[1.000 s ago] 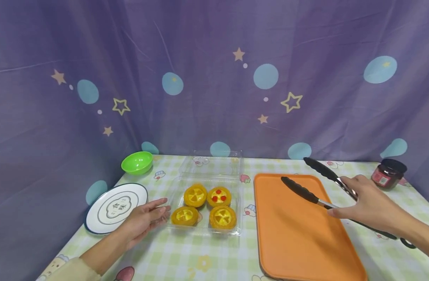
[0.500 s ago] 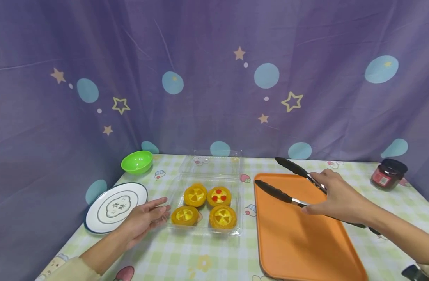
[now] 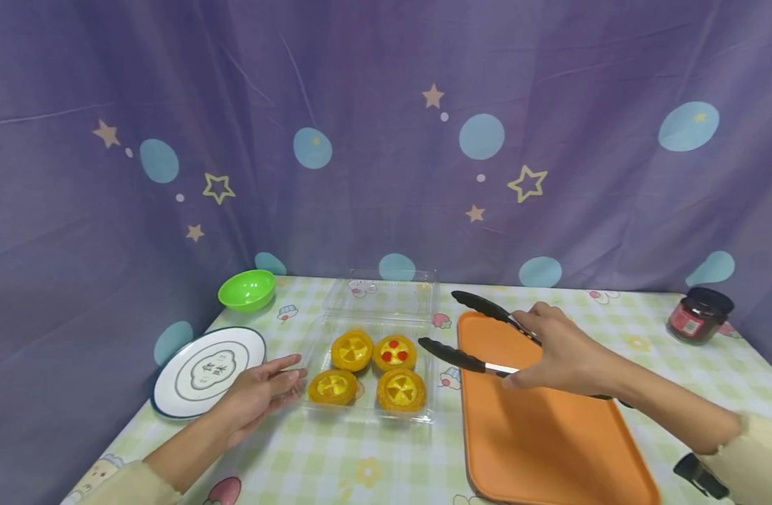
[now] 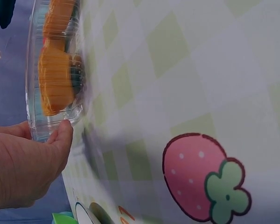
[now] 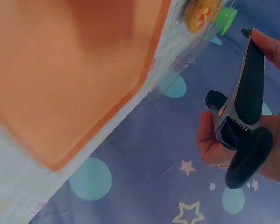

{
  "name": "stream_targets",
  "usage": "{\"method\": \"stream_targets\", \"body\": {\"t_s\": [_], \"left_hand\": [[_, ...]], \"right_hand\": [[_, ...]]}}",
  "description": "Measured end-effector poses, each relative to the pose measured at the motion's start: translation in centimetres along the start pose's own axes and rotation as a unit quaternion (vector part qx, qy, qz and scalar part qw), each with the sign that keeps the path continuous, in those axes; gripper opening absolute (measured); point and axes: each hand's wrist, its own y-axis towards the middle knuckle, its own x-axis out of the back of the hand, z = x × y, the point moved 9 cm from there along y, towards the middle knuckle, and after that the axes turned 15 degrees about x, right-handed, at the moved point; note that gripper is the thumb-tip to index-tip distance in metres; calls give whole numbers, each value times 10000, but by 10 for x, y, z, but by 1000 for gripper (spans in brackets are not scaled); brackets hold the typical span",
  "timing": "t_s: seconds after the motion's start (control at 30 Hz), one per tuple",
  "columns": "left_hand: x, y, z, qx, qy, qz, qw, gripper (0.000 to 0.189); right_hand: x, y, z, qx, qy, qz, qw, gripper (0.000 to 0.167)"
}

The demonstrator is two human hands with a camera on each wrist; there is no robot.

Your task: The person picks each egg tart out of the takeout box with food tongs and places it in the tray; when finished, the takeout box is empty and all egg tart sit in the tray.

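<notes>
My left hand (image 3: 256, 396) pinches the left edge of a clear plastic container (image 3: 429, 414); in the left wrist view its fingertips lie on both sides of the corner. Its hinged lid (image 3: 386, 298) is folded back. Several egg tarts sit inside: one tart (image 3: 394, 353) has red dots, while another tart (image 3: 401, 391) has yellow wedges on top. My right hand (image 3: 566, 358) grips black-tipped tongs (image 3: 455, 355) over the orange tray. The tongs' arms are spread with nothing between them, and the lower tip overlaps the container's right edge in the head view.
The orange tray (image 3: 537, 442) lies right of the container. A white plate (image 3: 177, 379) with a dark rim is at the left, with a green bowl (image 3: 247, 291) behind it. A dark-lidded jar (image 3: 700, 315) stands at the far right. A purple curtain (image 3: 386, 196) hangs behind.
My right hand has carried the tongs leftward, from the tray's right side toward the container. My left hand stays at the container's edge.
</notes>
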Motion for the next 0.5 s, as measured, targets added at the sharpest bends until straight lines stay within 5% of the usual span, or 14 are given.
{"method": "stream_targets", "body": {"t_s": [0.5], "left_hand": [[-1, -2, -1, 31, 78, -24, 10000, 52]], "right_hand": [[-25, 29, 19, -108, -24, 587, 9982, 95]]}}
